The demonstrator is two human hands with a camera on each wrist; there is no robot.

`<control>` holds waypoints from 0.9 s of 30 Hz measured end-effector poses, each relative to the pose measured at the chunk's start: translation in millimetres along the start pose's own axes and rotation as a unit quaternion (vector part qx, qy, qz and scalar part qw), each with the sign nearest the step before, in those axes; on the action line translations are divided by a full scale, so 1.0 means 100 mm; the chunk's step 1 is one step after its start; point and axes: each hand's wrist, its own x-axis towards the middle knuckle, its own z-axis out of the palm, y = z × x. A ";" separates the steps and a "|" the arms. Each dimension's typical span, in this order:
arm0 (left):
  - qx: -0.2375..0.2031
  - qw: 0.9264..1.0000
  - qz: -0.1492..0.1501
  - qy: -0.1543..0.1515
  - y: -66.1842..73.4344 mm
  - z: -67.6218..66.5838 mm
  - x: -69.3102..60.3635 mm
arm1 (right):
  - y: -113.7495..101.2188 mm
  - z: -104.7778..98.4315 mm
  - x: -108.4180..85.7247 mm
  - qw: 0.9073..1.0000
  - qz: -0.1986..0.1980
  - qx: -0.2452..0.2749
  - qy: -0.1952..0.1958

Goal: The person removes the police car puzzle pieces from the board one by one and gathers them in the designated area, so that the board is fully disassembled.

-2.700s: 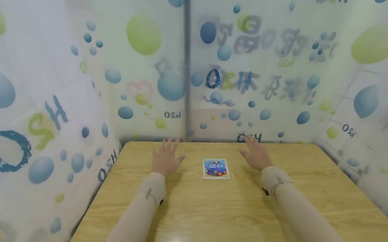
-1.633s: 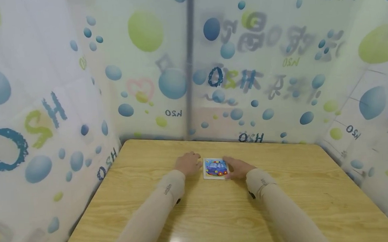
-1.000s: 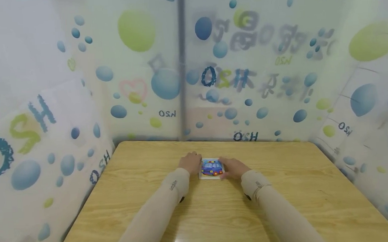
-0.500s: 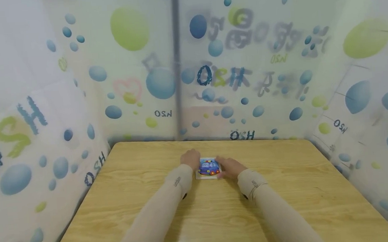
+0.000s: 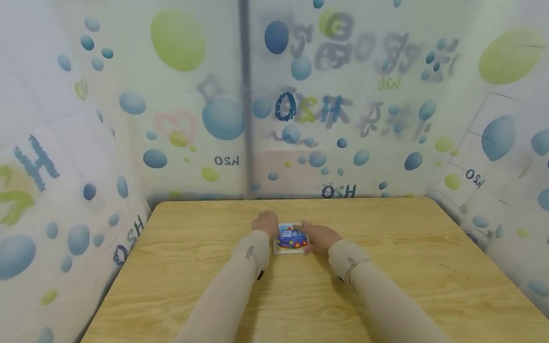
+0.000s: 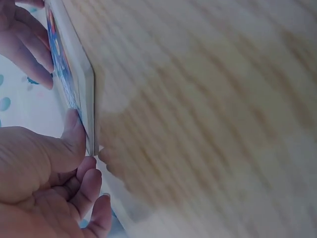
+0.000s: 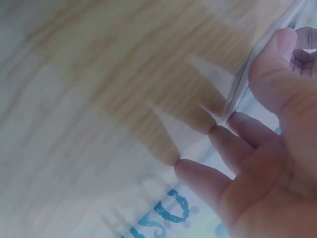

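Because the board (image 5: 289, 239) looks thin, stiff and smooth, we judge it light, a little slippery across its face and not very fragile, best taken by opposite edges. It lies toward 12 o'clock on the tabletop (image 5: 292, 307), between both grips; whether any edge is lifted, we cannot tell. Our left grip (image 5: 264, 223) pinches it around 9 o'clock, thumb over its face. Our right grip (image 5: 322, 237) holds its 3 o'clock side, thumb near 4, fingers near 1.

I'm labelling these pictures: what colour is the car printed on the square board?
The printed car is mostly blue; the head view shows it best.
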 end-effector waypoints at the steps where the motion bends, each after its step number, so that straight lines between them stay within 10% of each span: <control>1: -0.001 1.000 0.000 -0.003 0.00 0.00 0.01 | -0.01 0.00 0.01 1.000 0.001 -0.002 -0.001; 19: -0.044 0.999 0.014 -0.004 -0.15 0.09 0.13 | -0.16 -0.03 0.10 0.995 0.029 -0.084 -0.036; 27: -0.115 0.991 0.074 0.007 -0.23 0.05 0.11 | -0.11 -0.03 0.10 0.995 0.028 -0.089 -0.031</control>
